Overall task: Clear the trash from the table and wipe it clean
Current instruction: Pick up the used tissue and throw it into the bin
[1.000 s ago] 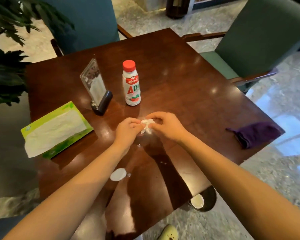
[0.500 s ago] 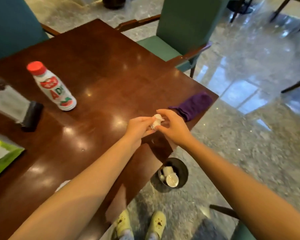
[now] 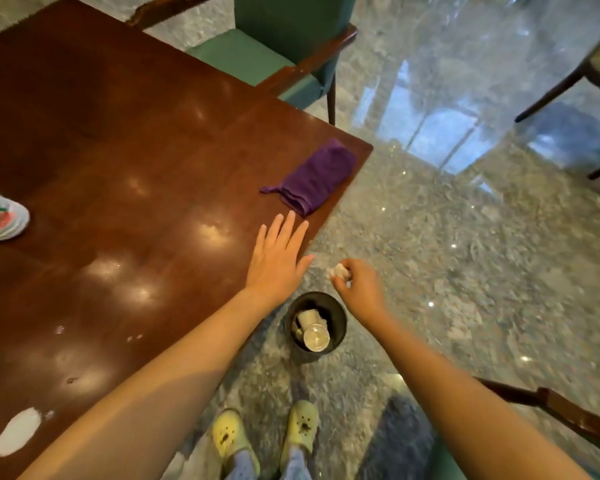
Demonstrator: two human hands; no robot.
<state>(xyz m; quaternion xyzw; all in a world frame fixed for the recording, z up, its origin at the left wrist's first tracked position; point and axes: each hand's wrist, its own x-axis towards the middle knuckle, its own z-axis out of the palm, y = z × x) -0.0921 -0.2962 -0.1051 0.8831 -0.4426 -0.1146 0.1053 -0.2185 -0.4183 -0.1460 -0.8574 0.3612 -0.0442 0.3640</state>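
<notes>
My right hand (image 3: 359, 289) pinches a small crumpled white paper wad (image 3: 338, 270) off the table's edge, above and just right of a dark round trash bin (image 3: 338, 318) on the floor that holds a cup and other trash. My left hand (image 3: 278, 258) lies flat and open, fingers spread, on the dark wooden table (image 3: 125, 174) near its right edge. A folded purple cloth (image 3: 314, 178) rests at the table's right corner, just beyond my left fingertips. A white round spot (image 3: 17, 432) sits at the near left of the table.
A drink bottle's base (image 3: 0, 216) shows at the left edge of the table. A green armchair (image 3: 284, 53) stands at the far side, another chair's wooden arm (image 3: 561, 410) at the lower right. My feet in yellow clogs (image 3: 267, 438) stand on the marble floor.
My hands have parted: the right one carried the paper wad off the table over toward the bin, the left one opened flat on the table. My view swung right and down.
</notes>
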